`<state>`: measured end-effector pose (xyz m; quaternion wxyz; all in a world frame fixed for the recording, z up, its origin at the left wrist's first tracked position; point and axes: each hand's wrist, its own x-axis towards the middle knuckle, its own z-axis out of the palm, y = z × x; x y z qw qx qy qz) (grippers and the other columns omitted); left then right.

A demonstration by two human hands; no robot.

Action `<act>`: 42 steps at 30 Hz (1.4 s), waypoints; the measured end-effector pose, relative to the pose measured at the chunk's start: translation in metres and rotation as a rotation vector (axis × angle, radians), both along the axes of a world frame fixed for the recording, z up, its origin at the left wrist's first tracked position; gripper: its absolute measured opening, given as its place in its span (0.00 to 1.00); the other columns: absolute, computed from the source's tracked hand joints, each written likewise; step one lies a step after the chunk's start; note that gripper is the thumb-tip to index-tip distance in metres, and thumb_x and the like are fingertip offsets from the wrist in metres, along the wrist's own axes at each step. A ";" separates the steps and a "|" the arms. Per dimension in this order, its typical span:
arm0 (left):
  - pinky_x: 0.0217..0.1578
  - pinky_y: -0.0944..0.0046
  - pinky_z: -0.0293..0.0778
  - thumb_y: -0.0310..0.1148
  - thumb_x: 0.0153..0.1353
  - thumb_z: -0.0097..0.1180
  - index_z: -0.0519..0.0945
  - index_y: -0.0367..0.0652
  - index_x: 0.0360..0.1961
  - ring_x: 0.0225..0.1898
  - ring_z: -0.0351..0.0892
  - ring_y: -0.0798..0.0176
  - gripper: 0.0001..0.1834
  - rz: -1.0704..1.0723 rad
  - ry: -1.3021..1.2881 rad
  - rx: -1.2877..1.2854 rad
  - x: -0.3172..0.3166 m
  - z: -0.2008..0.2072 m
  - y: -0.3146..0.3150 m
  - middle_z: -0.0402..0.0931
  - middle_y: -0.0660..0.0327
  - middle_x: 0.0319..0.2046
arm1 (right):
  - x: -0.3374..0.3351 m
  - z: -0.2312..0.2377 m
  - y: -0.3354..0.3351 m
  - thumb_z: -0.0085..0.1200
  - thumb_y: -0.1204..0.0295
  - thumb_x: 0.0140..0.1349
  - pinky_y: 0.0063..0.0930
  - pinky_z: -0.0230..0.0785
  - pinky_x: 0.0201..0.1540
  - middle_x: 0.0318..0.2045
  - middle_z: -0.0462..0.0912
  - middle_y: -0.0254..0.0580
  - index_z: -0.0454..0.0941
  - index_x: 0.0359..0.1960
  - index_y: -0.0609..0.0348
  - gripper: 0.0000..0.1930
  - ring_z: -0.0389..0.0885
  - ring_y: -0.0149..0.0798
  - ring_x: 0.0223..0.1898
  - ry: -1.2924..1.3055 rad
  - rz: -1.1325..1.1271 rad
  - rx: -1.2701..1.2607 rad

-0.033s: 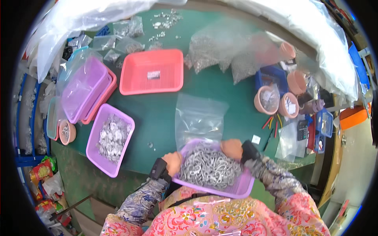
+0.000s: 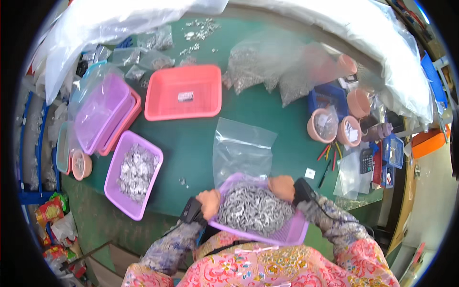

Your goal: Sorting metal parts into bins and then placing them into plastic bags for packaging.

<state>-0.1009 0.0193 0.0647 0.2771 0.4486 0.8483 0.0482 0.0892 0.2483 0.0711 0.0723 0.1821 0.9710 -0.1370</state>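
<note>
A purple plastic basket [image 2: 297,229] rests against me at the table's front edge, heaped with small grey metal pieces [image 2: 253,208] shaped like rings or hooks. At its left rim my left hand [image 2: 209,203] is closed, gripping the edge. My right hand [image 2: 282,188] is closed round the far right part of the rim, its fingertips hidden. A clear plastic bag [image 2: 242,148] lies flat on the table just beyond the basket, its near end meeting the far rim. Dark bands with devices sit on both wrists.
To the left stands another purple basket [image 2: 113,172] with silvery pieces. Beyond are a red basket [image 2: 183,114] and stacked baskets [image 2: 103,110]. Filled clear bags [image 2: 246,67] lie at the back. Pink bowls [image 2: 321,137], pliers [image 2: 334,158] and a calculator [image 2: 366,161] are at right.
The view has shifted slightly, so the table's things sit a little lower. Both hands keep their hold on the basket.
</note>
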 end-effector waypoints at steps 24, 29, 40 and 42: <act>0.31 0.45 0.75 0.39 0.58 0.46 0.80 0.40 0.19 0.28 0.79 0.40 0.18 0.042 -0.043 -0.053 0.028 0.001 0.019 0.78 0.44 0.23 | 0.041 0.023 -0.009 0.44 0.58 0.61 0.50 0.70 0.26 0.17 0.78 0.53 0.79 0.29 0.59 0.18 0.78 0.56 0.22 -0.147 -0.253 -0.151; 0.31 0.44 0.74 0.41 0.61 0.44 0.79 0.39 0.22 0.28 0.78 0.39 0.19 0.009 -0.093 -0.028 0.018 0.005 0.040 0.78 0.43 0.23 | 0.041 0.015 -0.004 0.43 0.59 0.62 0.48 0.71 0.25 0.19 0.78 0.52 0.77 0.34 0.59 0.16 0.78 0.55 0.21 -0.156 -0.282 -0.134; 0.29 0.48 0.74 0.41 0.61 0.46 0.78 0.42 0.25 0.26 0.80 0.43 0.16 -0.099 0.002 0.010 0.015 -0.005 0.028 0.79 0.48 0.21 | 0.025 0.027 -0.002 0.44 0.61 0.60 0.46 0.72 0.25 0.17 0.78 0.52 0.76 0.29 0.60 0.15 0.79 0.54 0.20 -0.175 -0.205 -0.109; 0.30 0.45 0.73 0.41 0.62 0.44 0.78 0.40 0.23 0.26 0.79 0.41 0.18 -0.003 -0.022 0.015 0.016 -0.012 0.028 0.78 0.45 0.21 | 0.027 0.020 0.001 0.45 0.60 0.59 0.45 0.72 0.25 0.17 0.78 0.53 0.77 0.28 0.61 0.16 0.79 0.54 0.21 -0.133 -0.198 -0.109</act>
